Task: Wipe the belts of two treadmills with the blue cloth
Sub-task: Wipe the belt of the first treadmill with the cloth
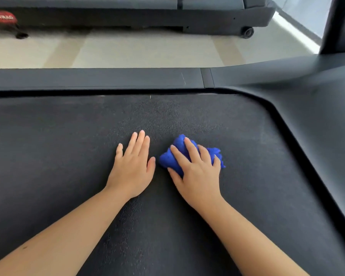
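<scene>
Left hand [132, 168] lies flat on the belt [48, 156], fingers [140, 141] straight and together; right hand [197, 174], fingers spread, apparently grips the bunched blue cloth [167, 159].

Gym: treadmill belt [68, 156] close, second treadmill [147, 18] across pale floor [127, 50]

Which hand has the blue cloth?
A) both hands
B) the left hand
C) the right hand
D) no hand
C: the right hand holds the bunched cloth down on the belt, with its fingers over the cloth and its thumb at the side. The left hand lies flat on the bare belt beside it.
</scene>
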### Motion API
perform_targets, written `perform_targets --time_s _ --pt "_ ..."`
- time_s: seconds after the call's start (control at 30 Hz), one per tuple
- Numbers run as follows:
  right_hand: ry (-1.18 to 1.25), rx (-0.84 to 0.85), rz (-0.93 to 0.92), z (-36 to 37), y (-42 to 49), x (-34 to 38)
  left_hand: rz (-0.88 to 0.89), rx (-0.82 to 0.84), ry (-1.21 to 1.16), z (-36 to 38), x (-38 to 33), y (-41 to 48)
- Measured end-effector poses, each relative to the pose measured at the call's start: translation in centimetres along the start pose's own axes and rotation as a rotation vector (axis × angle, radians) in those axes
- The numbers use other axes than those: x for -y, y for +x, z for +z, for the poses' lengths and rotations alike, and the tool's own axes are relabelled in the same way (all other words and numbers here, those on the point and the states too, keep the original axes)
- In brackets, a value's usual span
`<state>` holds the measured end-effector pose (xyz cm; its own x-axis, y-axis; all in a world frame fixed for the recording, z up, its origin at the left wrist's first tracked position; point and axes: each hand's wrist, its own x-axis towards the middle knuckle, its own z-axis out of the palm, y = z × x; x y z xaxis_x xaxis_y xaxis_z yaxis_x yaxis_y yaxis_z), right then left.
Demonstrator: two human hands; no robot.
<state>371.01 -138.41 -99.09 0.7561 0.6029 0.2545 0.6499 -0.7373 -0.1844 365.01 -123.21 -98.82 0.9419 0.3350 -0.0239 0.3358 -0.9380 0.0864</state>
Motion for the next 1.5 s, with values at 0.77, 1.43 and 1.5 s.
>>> perform_targets --time_s 0.77,1.43,1.5 --pt "0.023 -0.076 -0.146 0.9 4.5 -3.3 0.02 -0.047 -0.017 0.7 0.3 0.2" --pt "0.074 -0.06 -0.199 -0.7 1.2 -5.6 0.002 -0.003 -0.056 0.2 0.2 0.2" --pt "0.031 -0.05 -0.16 -0.1 3.7 -6.2 -0.007 0.017 -0.046 0.1 0.2 0.2"
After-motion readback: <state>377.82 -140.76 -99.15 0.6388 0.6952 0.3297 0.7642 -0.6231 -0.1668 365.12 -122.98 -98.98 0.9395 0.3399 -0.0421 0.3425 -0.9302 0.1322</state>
